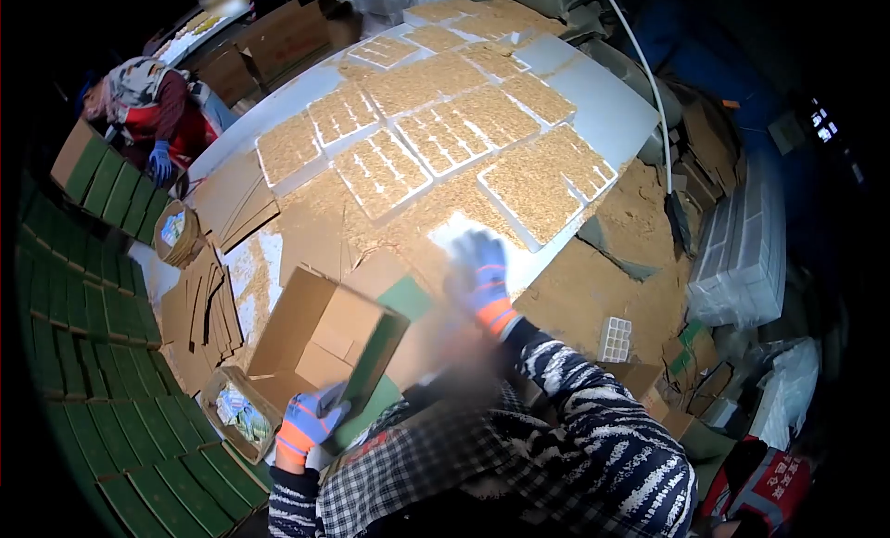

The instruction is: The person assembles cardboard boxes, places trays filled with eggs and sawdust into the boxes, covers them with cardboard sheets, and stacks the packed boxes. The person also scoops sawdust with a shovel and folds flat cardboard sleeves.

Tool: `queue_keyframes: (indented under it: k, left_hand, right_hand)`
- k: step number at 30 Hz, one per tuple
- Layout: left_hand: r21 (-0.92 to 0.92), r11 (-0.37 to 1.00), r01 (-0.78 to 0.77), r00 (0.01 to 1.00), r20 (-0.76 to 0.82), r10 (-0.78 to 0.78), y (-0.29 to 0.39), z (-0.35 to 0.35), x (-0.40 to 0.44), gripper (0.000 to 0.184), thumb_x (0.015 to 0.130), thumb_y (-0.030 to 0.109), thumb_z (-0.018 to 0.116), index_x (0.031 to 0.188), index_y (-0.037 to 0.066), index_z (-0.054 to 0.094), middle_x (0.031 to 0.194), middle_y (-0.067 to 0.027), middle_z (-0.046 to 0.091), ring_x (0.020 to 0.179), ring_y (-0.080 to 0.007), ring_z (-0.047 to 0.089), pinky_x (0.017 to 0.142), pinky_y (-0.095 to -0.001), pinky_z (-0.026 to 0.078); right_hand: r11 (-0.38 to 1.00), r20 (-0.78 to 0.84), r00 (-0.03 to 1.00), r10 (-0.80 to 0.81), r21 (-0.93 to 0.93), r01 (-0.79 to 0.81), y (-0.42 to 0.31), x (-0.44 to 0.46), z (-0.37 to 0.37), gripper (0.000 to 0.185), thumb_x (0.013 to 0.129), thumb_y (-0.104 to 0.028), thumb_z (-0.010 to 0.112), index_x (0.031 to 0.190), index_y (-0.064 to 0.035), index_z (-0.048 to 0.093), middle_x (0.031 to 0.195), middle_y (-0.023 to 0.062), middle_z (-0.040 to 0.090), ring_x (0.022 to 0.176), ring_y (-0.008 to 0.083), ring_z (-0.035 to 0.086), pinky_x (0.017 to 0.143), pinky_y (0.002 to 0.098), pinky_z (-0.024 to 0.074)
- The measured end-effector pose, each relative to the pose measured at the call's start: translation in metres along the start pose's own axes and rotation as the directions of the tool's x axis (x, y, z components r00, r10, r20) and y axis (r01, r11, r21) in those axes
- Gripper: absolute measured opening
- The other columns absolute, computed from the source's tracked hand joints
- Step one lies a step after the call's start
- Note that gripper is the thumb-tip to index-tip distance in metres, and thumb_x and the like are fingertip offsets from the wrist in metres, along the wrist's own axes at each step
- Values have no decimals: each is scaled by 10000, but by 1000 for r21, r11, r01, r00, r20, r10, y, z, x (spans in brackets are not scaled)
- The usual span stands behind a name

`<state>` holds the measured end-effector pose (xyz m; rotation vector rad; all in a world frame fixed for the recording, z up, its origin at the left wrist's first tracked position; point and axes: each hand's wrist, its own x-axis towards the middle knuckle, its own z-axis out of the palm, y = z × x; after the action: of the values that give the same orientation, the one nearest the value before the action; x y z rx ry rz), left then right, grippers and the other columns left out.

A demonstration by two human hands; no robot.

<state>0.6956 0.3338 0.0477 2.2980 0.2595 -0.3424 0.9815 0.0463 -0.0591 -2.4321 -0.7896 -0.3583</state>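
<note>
An open cardboard box, brown inside with green on its outer side, tilts in front of me at the table's near edge. My left hand, in a blue-grey and orange glove, is closed on the box's near lower edge. My right hand, gloved the same way, reaches over the table with its fingers stretched out and partly blurred. It holds nothing I can see and is close to a white patch among the tan loose grains. Beyond it stand white trays filled with those grains.
Stacked green boxes line the left side. Two baskets with packets, one a near basket, stand by flattened cardboard. A co-worker bends at the far left. Wrapped white foam blocks and a small white grid tray lie right.
</note>
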Motion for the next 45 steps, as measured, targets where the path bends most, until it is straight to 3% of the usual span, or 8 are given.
queue_keyframes:
  k: [4, 8, 11, 20, 22, 25, 33, 45]
  left_hand:
    - [-104, 989, -110, 993, 24, 113, 0, -7, 6, 283, 853, 100, 633, 1119, 34, 703, 1021, -166, 722, 927, -309, 701, 817, -370, 540]
    - [-87, 985, -146, 842, -534, 78, -12, -1, 6, 361, 886, 48, 592, 1244, 36, 639, 1298, -144, 629, 1259, -314, 533, 1095, -425, 386]
    - [-8, 1000, -17, 574, -819, 3, -25, -10, 8, 422, 942, 79, 559, 1358, 14, 548, 1437, -171, 510, 1355, -318, 445, 1160, -440, 295]
    - [-476, 873, -109, 574, -747, -335, -73, 26, 13, 540, 990, 179, 540, 1485, 19, 398, 1542, -152, 378, 1465, -289, 280, 1209, -374, 202]
    - [-455, 889, -57, 571, -745, -345, -80, 27, 12, 546, 1003, 192, 532, 1489, -2, 375, 1541, -163, 372, 1459, -289, 288, 1208, -365, 207]
    - [-447, 883, -140, 544, -780, -309, -92, 36, 15, 546, 1028, 222, 508, 1492, -20, 351, 1539, -176, 366, 1450, -289, 302, 1203, -358, 224]
    - [-507, 845, -171, 460, -799, -387, -107, 61, 33, 660, 985, 209, 576, 1530, -7, 273, 1611, -168, 251, 1489, -272, 224, 1206, -364, 207]
    - [-465, 857, -221, 504, -807, -308, -80, 53, -1, 816, 788, -103, 436, 1562, 27, 216, 1614, -171, 234, 1505, -286, 191, 1224, -356, 159]
  right_hand:
    - [256, -332, 214, 919, 89, -962, 202, 18, 20, 1125, 737, -696, 685, 1560, -63, 251, 1607, 231, 223, 1488, 405, 183, 1197, 549, 121]
    - [105, 96, 134, 986, 260, -960, 245, 35, 27, 1138, 759, -635, 730, 1581, -75, 178, 1622, 237, 172, 1504, 385, 149, 1218, 493, 60]
    - [331, -177, 383, 907, 861, -386, 244, 36, 49, 1052, 717, 23, 817, 1569, -43, 204, 1599, 151, 258, 1474, 281, 221, 1196, 363, 198]
    - [0, 275, 814, 512, 947, -321, 60, 63, -102, 683, 866, -57, 628, 1504, -106, 389, 1396, 104, 539, 1219, 266, 577, 996, 351, 488]
    - [697, 123, 992, -13, 713, -79, 50, 71, -109, 630, 854, -39, 626, 1456, -84, 446, 1404, 121, 531, 1245, 267, 567, 1010, 349, 482]
    - [760, 6, 868, -496, 486, 431, 15, 92, -111, 622, 839, -17, 645, 1436, -66, 478, 1438, 141, 504, 1280, 279, 540, 1039, 362, 461]
    - [565, 697, 672, -251, 670, -483, -177, 96, -65, 949, 743, -124, 857, 1537, -78, 340, 1453, 146, 497, 1226, 195, 544, 991, 321, 479]
    - [756, 903, 371, -217, -85, 649, -188, 71, 40, 458, 858, -308, 639, 1214, -21, 625, 1053, 224, 709, 998, 372, 685, 852, 455, 547]
